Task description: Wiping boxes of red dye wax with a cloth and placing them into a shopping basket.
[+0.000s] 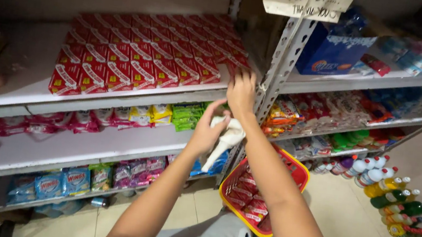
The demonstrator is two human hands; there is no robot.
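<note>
Head view: left hand [206, 131] clenched on crumpled white cloth [225, 139]; right hand [241, 91], at twelve o'clock, spread open on flat red sachets [146, 54]. Red-and-yellow plastic basket [290, 168] at five o'clock, grey slotted shelf post [282, 63] just beside.

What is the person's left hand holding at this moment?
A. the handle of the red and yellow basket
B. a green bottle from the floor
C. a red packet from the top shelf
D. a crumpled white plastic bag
D: the left hand grips a crumpled white plastic bag, while the right hand reaches the red packets on the top shelf.
</note>
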